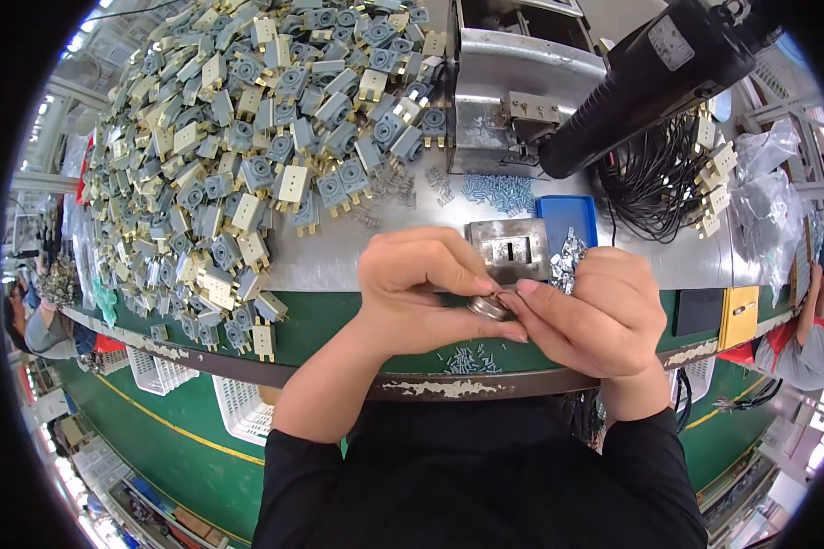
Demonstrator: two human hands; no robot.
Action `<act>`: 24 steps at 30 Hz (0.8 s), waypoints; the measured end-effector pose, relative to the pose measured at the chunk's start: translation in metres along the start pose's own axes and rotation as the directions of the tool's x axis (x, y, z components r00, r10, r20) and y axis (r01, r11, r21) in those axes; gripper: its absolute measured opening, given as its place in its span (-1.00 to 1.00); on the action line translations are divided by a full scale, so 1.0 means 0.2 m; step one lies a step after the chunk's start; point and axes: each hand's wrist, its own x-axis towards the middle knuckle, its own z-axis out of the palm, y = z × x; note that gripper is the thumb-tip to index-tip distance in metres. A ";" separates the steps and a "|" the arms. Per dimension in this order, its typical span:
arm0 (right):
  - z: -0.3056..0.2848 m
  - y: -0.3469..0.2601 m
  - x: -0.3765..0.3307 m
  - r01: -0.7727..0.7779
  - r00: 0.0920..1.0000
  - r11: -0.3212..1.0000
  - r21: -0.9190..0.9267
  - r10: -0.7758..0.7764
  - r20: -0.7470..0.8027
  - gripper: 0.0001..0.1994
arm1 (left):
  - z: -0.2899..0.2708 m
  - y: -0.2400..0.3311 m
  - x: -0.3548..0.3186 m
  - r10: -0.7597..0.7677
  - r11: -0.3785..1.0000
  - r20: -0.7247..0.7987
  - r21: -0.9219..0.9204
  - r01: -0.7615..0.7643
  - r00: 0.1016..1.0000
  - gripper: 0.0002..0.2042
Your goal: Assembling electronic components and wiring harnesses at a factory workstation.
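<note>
Both my hands meet in front of me, low over the green-covered front of the table. My left hand (418, 293) is closed, with thumb and fingers round a small round metal piece (488, 306) with a ringed edge. From the right, my right hand (595, 316) pinches at the same spot with thumb and forefinger. The fingers hide whatever lies between those two fingertips. Just beyond the hands sits a steel block (513, 245) with slots cut in its top. Below them lie several tiny metal pins (471, 360).
A big heap of grey and cream plug parts (256, 169) covers the left. Bluish screws (501, 192), springs (440, 184) and a blue tray (566, 212) beside metal clips (572, 249) lie further back. A black cylindrical tool (650, 87) slants over black cables (650, 183).
</note>
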 end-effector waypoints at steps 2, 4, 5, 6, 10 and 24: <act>0.01 0.00 0.00 -0.002 0.997 1.000 0.009 0.002 -0.073 -0.72 | 0.01 0.02 0.01 0.073 0.994 -0.009 0.078 -0.072 0.997 -0.55; 0.01 0.00 0.00 -0.022 0.997 1.000 0.014 0.023 -0.075 -0.70 | 0.01 0.06 0.03 -0.013 1.000 -0.022 -0.002 0.013 1.000 -0.64; 0.01 -0.01 0.00 -0.051 0.996 0.998 0.021 0.052 -0.072 -0.69 | 0.00 0.08 0.04 -0.005 1.000 -0.020 0.002 0.005 1.000 -0.64; 0.00 -0.01 0.00 -0.046 0.996 0.999 0.012 0.047 -0.075 -0.69 | -0.01 0.10 0.06 -0.010 0.994 0.008 0.111 0.009 1.000 -0.69; -0.01 -0.01 0.01 -0.047 0.999 0.999 0.003 0.047 -0.012 -0.67 | 0.01 0.16 0.11 0.099 0.933 0.051 0.344 -0.111 0.994 -0.78; 0.12 0.00 -0.02 -0.132 0.988 0.961 0.245 0.147 -0.043 -0.65 | 0.01 0.11 0.08 0.316 0.757 -0.087 0.623 -0.196 0.945 -0.79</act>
